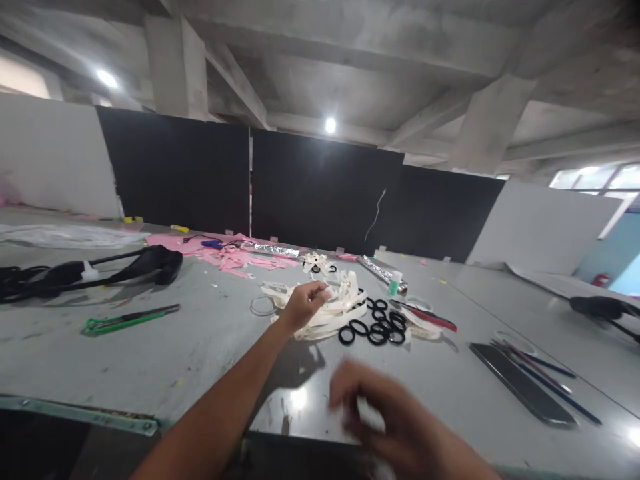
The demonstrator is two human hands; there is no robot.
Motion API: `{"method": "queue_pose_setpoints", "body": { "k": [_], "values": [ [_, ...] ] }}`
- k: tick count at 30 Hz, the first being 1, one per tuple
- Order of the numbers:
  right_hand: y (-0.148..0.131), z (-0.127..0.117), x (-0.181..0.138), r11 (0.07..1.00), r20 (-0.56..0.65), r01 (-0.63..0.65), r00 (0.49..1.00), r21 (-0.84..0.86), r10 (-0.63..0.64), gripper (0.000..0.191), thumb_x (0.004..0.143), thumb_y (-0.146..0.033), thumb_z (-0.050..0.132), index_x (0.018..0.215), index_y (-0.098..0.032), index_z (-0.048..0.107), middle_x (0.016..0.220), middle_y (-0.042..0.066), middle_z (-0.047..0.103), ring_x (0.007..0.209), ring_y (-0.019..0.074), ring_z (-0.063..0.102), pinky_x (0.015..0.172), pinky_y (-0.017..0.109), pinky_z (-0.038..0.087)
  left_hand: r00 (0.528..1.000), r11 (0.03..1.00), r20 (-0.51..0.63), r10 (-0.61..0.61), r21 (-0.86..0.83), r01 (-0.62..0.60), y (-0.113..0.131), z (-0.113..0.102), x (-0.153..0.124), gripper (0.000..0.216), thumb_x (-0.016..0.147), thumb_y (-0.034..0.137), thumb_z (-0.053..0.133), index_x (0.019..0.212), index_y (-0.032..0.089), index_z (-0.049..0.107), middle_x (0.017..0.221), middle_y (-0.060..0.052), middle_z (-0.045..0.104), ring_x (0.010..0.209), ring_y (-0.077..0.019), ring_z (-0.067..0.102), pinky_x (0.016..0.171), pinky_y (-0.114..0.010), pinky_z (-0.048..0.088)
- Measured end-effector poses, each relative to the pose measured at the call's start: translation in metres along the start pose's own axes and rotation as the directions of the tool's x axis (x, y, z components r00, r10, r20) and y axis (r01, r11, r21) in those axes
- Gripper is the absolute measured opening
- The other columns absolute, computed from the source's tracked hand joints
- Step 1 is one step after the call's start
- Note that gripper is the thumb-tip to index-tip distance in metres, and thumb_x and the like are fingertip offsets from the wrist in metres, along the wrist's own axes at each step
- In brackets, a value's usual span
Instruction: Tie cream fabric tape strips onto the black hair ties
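My left hand (303,305) reaches over a loose heap of cream-white ribbon (333,319) on the grey table. Its thumb and fingers are pinched together on a piece of the white ribbon. Nearer to me, my right hand (383,410) hovers over the table's front edge, fingers curled and smeared by motion. Whether it holds anything cannot be made out. Several black rings (379,333) lie in a cluster beside the ribbon. Behind the heap sits a small bundle of white ribbon bows (316,261) with black rings under it.
A green box cutter (131,320) and black straps (150,265) lie left. Pink scraps (235,257) spread at the back. Right of the rings are a red-handled tool (430,316), a small green bottle (395,283), a dark phone (523,383) and pens (555,383). Black panels (320,190) stand behind.
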State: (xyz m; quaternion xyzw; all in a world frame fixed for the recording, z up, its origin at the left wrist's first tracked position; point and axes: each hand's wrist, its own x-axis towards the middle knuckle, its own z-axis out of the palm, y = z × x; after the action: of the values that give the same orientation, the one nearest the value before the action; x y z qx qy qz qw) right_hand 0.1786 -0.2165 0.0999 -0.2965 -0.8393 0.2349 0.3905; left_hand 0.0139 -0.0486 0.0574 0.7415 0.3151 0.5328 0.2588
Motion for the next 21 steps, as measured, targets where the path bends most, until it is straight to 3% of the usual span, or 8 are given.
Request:
{"method": "queue_pose_setpoints", "body": {
  "k": [3, 6, 9, 11, 13, 16, 21],
  "values": [
    [0.031, -0.017, 0.046, 0.998, -0.186, 0.042, 0.981, -0.056, -0.051, 0.024, 0.079, -0.011, 0.048, 0.093, -0.027, 0.06, 0.084, 0.003, 0.058, 0.072, 0.0175, 0.053, 0.067, 0.032, 0.046, 0.995, 0.991, 0.081, 0.061, 0.117, -0.07, -0.005, 0.001, -0.002, 0.023, 0.081, 0.035, 0.053, 0.077, 0.015, 0.063, 0.067, 0.0, 0.057, 0.062, -0.012, 0.047, 0.061, -0.023, 0.035],
    [0.082, -0.022, 0.088, 0.986, -0.324, 0.073, 0.939, -0.15, -0.119, 0.03, 0.074, -0.008, 0.045, 0.095, -0.023, 0.061, 0.092, 0.004, 0.057, 0.076, 0.0164, 0.052, 0.075, 0.032, 0.043, 0.986, 0.979, 0.141, 0.09, 0.172, -0.114, -0.011, 0.002, 0.0, 0.023, 0.081, 0.033, 0.052, 0.08, 0.014, 0.065, 0.073, -0.001, 0.062, 0.064, -0.0122, 0.049, 0.063, -0.023, 0.036],
    [0.129, -0.012, 0.103, 0.999, -0.362, 0.049, 0.931, 0.008, -0.043, 0.029, 0.08, -0.017, 0.044, 0.105, -0.021, 0.059, 0.103, 0.006, 0.057, 0.091, 0.0179, 0.053, 0.08, 0.031, 0.042, 0.984, 0.976, 0.157, 0.085, 0.184, -0.114, -0.015, 0.002, 0.001, 0.027, 0.081, 0.037, 0.053, 0.079, 0.013, 0.066, 0.07, 0.0, 0.061, 0.062, -0.0114, 0.047, 0.061, -0.022, 0.035],
    [0.149, -0.004, 0.099, 0.998, -0.268, 0.015, 0.963, 0.068, 0.003, 0.023, 0.085, -0.028, 0.045, 0.1, -0.02, 0.06, 0.098, 0.006, 0.06, 0.092, 0.0182, 0.054, 0.08, 0.03, 0.042, 0.984, 0.983, 0.161, 0.071, 0.155, -0.096, -0.015, 0.001, 0.001, 0.029, 0.08, 0.038, 0.054, 0.078, 0.013, 0.067, 0.07, -0.001, 0.062, 0.063, -0.0122, 0.049, 0.062, -0.022, 0.036],
    [0.158, 0.002, 0.093, 0.993, -0.201, -0.054, 0.977, 0.108, 0.075, 0.025, 0.087, -0.038, 0.046, 0.09, -0.018, 0.061, 0.077, 0.003, 0.06, 0.073, 0.0158, 0.055, 0.067, 0.027, 0.043, 0.983, 0.992, 0.171, 0.061, 0.102, -0.079, -0.015, 0.0, 0.001, 0.028, 0.078, 0.039, 0.057, 0.078, 0.012, 0.068, 0.072, -0.002, 0.063, 0.068, -0.0139, 0.052, 0.066, -0.023, 0.037],
    [0.162, 0.0, 0.088, 0.982, -0.188, -0.163, 0.966, 0.096, 0.178, 0.034, 0.082, -0.047, 0.053, 0.065, -0.018, 0.055, 0.049, -0.004, 0.045, 0.047, 0.0103, 0.041, 0.048, 0.022, 0.032, 0.986, 1.0, 0.167, 0.011, -0.014, -0.009, -0.014, -0.005, 0.001, 0.027, 0.075, 0.039, 0.061, 0.075, 0.013, 0.066, 0.067, -0.001, 0.06, 0.064, -0.0123, 0.051, 0.061, -0.022, 0.037],
    [0.165, -0.02, 0.089, 0.958, -0.318, -0.173, 0.917, 0.227, 0.241, 0.043, 0.077, -0.051, 0.057, 0.054, -0.02, 0.04, 0.042, -0.007, 0.033, 0.04, 0.007, 0.027, 0.04, 0.022, 0.021, 0.959, 0.925, 0.197, -0.205, -0.281, 0.255, -0.02, -0.02, 0.006, 0.036, 0.069, 0.047, 0.066, 0.063, 0.013, 0.056, 0.043, 0.007, 0.033, 0.038, -0.0039, 0.027, 0.041, -0.02, 0.018]
  ]
}}
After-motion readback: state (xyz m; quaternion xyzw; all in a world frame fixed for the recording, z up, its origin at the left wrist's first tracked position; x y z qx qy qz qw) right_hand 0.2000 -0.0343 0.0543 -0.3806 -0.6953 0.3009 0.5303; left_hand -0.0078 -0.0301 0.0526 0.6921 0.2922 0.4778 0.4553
